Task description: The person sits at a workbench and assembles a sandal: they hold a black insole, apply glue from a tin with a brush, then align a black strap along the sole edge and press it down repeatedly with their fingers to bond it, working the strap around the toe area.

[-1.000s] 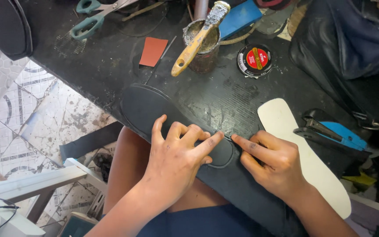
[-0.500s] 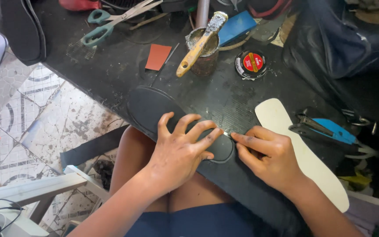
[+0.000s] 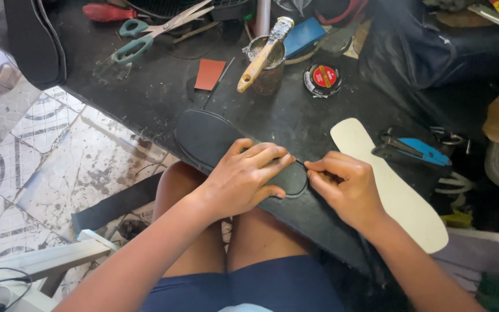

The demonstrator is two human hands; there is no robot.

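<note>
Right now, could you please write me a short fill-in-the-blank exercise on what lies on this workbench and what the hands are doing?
1. The left hand lies flat on a dark ____ shaped like a foot.
2. The right hand pinches at that piece's ____ end.
3. A brush with a wooden handle rests across a small ____.
4. The cream insole lies to the ____ of the right hand.

Missing words: insole; rounded; tin; right
</note>
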